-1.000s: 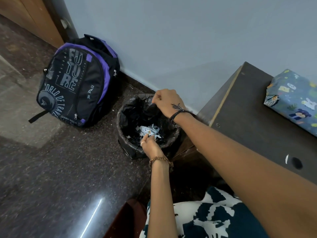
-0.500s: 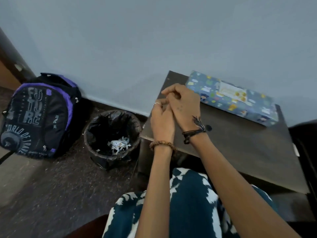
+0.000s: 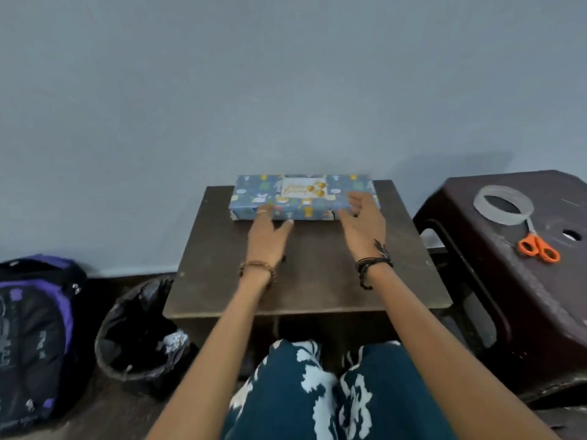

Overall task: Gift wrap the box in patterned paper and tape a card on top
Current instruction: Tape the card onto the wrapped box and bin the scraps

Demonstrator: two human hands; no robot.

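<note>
Both hands reach toward twelve o'clock: left hand [image 3: 266, 239] and right hand [image 3: 362, 222], fingers spread, touch the blue patterned wrapped box [image 3: 340, 203]. Lift evenly, not squashing the white card [image 3: 303, 189].

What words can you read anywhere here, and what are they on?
None can be read for sure.
Card on the wrapped box: gold script, too blurred to read.
Backpack: pale printed letters, cut off by the frame edge and blurred.
Tape roll and scissors: no text visible.
</note>
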